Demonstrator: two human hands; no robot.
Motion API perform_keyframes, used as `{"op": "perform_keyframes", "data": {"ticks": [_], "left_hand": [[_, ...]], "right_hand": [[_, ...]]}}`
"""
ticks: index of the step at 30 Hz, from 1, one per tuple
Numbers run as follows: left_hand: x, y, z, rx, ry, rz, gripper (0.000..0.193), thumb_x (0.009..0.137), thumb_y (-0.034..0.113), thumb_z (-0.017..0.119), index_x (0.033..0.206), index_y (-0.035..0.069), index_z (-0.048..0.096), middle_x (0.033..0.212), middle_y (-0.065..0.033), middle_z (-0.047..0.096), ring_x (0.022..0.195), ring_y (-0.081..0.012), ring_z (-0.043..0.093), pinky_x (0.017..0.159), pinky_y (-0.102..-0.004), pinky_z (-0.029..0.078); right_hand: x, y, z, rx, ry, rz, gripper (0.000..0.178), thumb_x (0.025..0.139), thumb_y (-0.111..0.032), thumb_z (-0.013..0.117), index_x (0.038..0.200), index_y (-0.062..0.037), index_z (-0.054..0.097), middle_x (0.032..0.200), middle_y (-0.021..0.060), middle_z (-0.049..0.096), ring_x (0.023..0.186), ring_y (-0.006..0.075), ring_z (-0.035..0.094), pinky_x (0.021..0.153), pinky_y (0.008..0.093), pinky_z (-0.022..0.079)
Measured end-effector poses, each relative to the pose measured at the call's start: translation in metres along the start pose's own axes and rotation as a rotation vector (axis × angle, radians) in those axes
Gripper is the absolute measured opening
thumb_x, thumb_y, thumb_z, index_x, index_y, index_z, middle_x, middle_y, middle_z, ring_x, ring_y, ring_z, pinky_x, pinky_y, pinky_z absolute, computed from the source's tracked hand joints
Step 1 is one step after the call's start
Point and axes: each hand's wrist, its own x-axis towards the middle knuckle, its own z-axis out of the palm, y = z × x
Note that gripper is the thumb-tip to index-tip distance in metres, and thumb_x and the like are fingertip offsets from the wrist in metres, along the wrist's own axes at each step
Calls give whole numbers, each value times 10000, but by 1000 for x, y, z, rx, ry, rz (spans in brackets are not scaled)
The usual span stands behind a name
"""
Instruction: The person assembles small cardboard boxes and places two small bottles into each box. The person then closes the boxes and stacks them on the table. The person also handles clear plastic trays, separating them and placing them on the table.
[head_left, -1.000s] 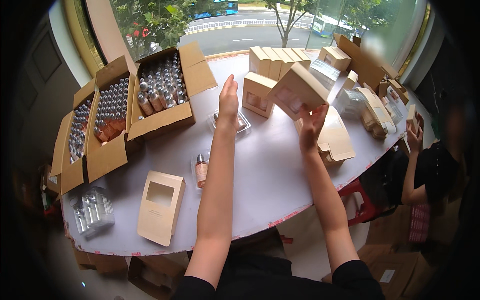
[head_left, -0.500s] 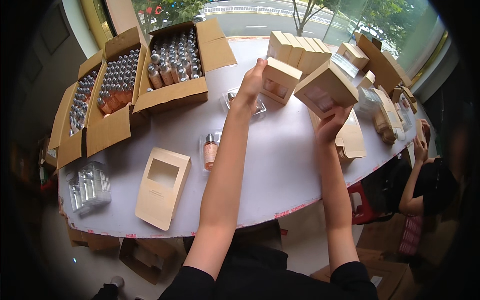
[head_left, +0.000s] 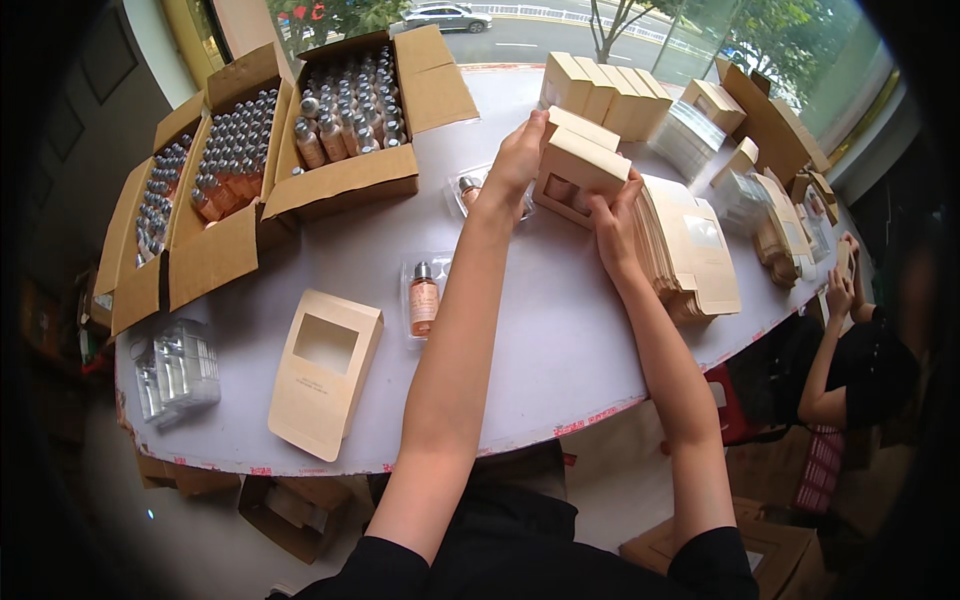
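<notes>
Near the back middle of the table, two beige windowed cartons are pressed face to face. My left hand [head_left: 518, 165] is closed on the left side of the pair, mostly on the rear carton [head_left: 580, 124]. From the right, my right hand [head_left: 617, 222] grips the front carton [head_left: 590, 158], whose window shows pinkish contents. Beside my left wrist lies a clear plastic tray with a bottle [head_left: 468, 188], partly hidden by the arm. Another pink bottle with a grey cap [head_left: 423, 300] rests in a clear tray left of my forearm. A flat windowed carton [head_left: 325, 375] lies farther left.
Open cardboard boxes [head_left: 340, 185] full of bottles line the left back. Clear trays [head_left: 180, 372] are stacked at the left edge. Closed cartons [head_left: 610, 95] stand at the back, flat cartons [head_left: 700, 245] at right. Another person's hands [head_left: 842, 285] hold a carton at far right.
My right hand has brought its carton left and down against the one in my left hand. The stack of flat cartons at right is now uncovered.
</notes>
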Motion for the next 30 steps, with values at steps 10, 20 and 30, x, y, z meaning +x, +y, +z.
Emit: {"op": "perform_keyframes", "data": {"ticks": [10, 20, 30], "left_hand": [[23, -18, 0, 126, 262, 181, 557, 939, 381, 366, 1367, 37, 277, 1363, -159, 360, 1254, -247, 326, 1022, -338, 250], [-149, 94, 26, 272, 37, 639, 540, 929, 334, 414, 1327, -7, 279, 1272, -178, 456, 1224, -217, 368, 1040, -326, 220], [-371, 9, -110, 1132, 686, 592, 337, 821, 37, 403, 1152, -23, 377, 1078, -178, 529, 1230, -401, 358, 1015, -488, 248]], "right_hand": [[20, 13, 8, 46, -65, 67, 1030, 704, -10, 666, 1418, -91, -72, 1338, 165, 258, 1206, 260, 363, 991, 350, 350], [58, 43, 56, -405, 252, -152, 881, 584, -225, 785, 1252, 34, 272, 1166, 202, 356, 1108, 339, 385, 972, 393, 332], [93, 35, 114, -713, 369, 85, 884, 588, -302, 778, 1260, -23, 276, 1244, 182, 364, 1172, 341, 358, 982, 434, 319]]}}
